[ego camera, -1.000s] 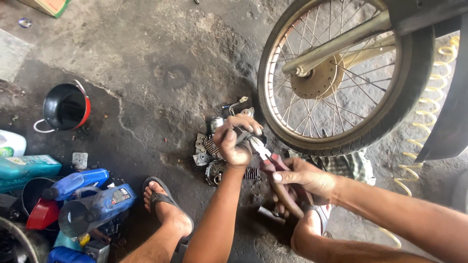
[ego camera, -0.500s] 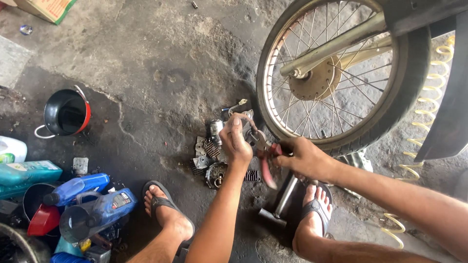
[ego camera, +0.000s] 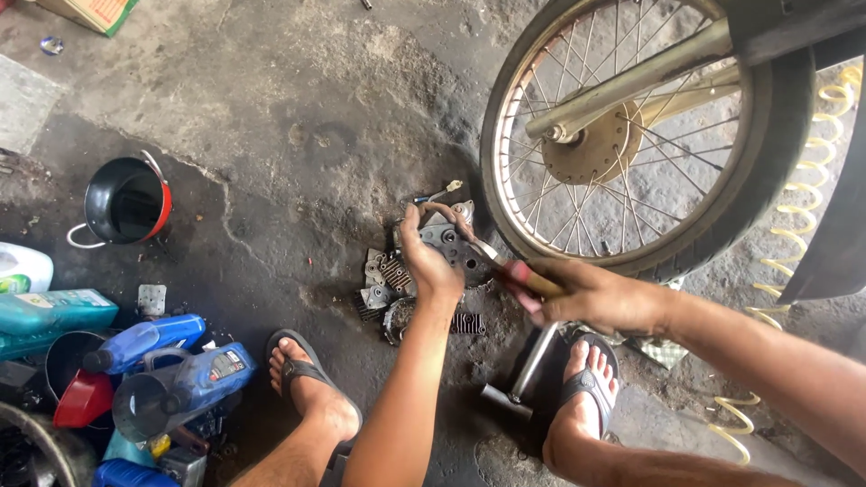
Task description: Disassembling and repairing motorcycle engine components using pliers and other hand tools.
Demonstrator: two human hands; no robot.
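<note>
Grey finned metal engine part on the concrete floor, tool now applied to it

My left hand (ego camera: 431, 261) lies wrapped over the near-left edge of the grey finned metal engine part (ego camera: 446, 248), fingers curled and pressed on it, just as half a second ago. My right hand (ego camera: 586, 293) is closed round the red-and-tan handle of the slim metal hand tool (ego camera: 519, 271); a second ago it sat lower and nearer me, and now the tool's tip reaches left onto the part's right edge, so the work has gone from bracing to tool contact. The part rests on the stained concrete floor (ego camera: 298, 135), just near the spoked motorcycle wheel (ego camera: 631, 135). A steel hammer (ego camera: 523, 374) lies between my sandalled feet; blue plastic oil bottles (ego camera: 171, 361) and a black-and-red funnel (ego camera: 126, 203) stand far left.
</note>
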